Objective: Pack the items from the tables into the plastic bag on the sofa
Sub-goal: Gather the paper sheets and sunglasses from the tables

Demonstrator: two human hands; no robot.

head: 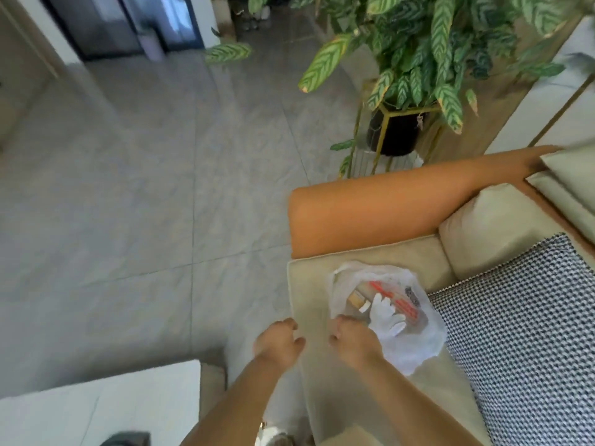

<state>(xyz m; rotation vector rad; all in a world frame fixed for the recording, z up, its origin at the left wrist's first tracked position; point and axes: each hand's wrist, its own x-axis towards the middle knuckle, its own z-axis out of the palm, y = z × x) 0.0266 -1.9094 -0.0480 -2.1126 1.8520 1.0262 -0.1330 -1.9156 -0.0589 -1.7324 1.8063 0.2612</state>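
Lying just right of both hands (317, 341): plastic bag (415, 346) w/ items.

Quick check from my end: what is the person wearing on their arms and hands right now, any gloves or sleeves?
Nothing that shows. The left hand and right hand are bare, with no gloves, and no rings or watch can be made out. Both forearms are bare down to the frame's lower edge, so no sleeve is in view. The white glove lies in the plastic bag, unworn.
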